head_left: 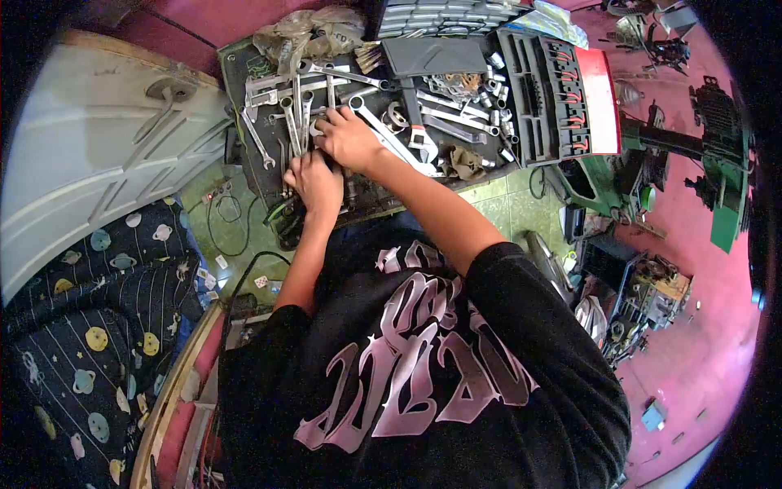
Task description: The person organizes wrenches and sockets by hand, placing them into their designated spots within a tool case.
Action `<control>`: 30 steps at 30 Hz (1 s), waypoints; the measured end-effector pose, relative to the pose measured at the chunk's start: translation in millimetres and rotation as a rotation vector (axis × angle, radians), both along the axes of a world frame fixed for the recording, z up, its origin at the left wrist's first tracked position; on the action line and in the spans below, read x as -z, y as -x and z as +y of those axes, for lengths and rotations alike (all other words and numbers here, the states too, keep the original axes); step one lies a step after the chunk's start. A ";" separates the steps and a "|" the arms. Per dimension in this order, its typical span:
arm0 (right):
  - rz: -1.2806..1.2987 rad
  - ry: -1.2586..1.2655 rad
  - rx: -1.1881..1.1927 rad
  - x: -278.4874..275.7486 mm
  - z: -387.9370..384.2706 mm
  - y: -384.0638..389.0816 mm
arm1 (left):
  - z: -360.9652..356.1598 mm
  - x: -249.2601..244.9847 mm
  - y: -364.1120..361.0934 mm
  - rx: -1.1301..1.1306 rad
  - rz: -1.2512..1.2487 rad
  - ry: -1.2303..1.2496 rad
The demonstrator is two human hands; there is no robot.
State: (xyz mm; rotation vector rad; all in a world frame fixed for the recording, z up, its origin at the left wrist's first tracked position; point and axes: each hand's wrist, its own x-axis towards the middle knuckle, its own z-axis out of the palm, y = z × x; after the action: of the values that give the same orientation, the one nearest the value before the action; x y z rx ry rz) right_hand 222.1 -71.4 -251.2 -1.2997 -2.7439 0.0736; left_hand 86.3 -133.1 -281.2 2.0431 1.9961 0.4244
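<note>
My left hand [314, 182] is over the front left part of the dark work table [261, 208], its curled fingers on the lower ends of several upright-lying wrenches [295, 122]. Just above and to the right, my right hand [349, 140] has bent fingers at a wrench head beside the group. What either hand holds, if anything, is too small to make out. A long wrench [387, 134] lies right of my right hand. An adjustable wrench [423, 145] and a pile of sockets [497, 90] are farther right.
A crumpled plastic bag [309, 37] lies at the back left. A dark organizer tray [533, 102] with red-handled tools stands at the right, beside a red-and-white panel [599, 102]. The white door [106, 130] is at the left. A green machine [729, 187] stands far right.
</note>
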 end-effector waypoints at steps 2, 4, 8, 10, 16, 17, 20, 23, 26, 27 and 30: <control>0.042 -0.054 -0.008 5.6 0.9 -5.0 | 1.4 -0.6 -0.7 0.006 -0.027 -0.020; 0.041 -0.035 -0.029 4.4 2.1 -10.1 | 4.0 -2.0 -0.9 -0.034 -0.102 0.073; 0.113 -0.050 -0.033 -1.6 -2.2 -20.3 | 5.5 -4.5 6.9 -0.035 -0.177 0.075; 0.119 -0.099 0.004 -10.5 -8.5 -25.9 | 5.5 -14.4 6.1 -0.018 -0.194 0.038; 0.193 -0.048 0.157 -30.0 -30.2 -56.2 | 2.6 -35.1 -0.1 0.118 -0.215 0.011; 0.221 -0.027 0.189 -30.3 -35.0 -62.5 | 2.4 -38.0 -3.0 0.126 -0.217 0.012; 0.215 -0.015 0.252 -33.2 -51.4 -88.4 | 0.3 -50.2 -19.6 0.220 -0.231 0.030; 0.265 -0.062 0.307 -35.2 -69.4 -119.8 | -2.7 -51.7 -40.8 0.302 -0.242 0.013; 0.254 0.002 0.399 -41.5 -92.6 -153.8 | -3.6 -63.6 -73.7 0.370 -0.236 0.099; 0.236 0.033 0.441 -44.4 -100.9 -166.5 | -5.3 -67.5 -87.9 0.400 -0.238 0.145; 0.247 0.033 0.626 -37.8 -132.2 -222.4 | -10.5 -75.0 -146.4 0.552 -0.285 0.171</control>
State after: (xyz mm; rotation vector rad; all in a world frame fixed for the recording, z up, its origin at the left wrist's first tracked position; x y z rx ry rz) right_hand 444.6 -203.6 -213.5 -1.9380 -2.0396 0.2088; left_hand 232.7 -143.6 -206.3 2.1626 1.1978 0.3811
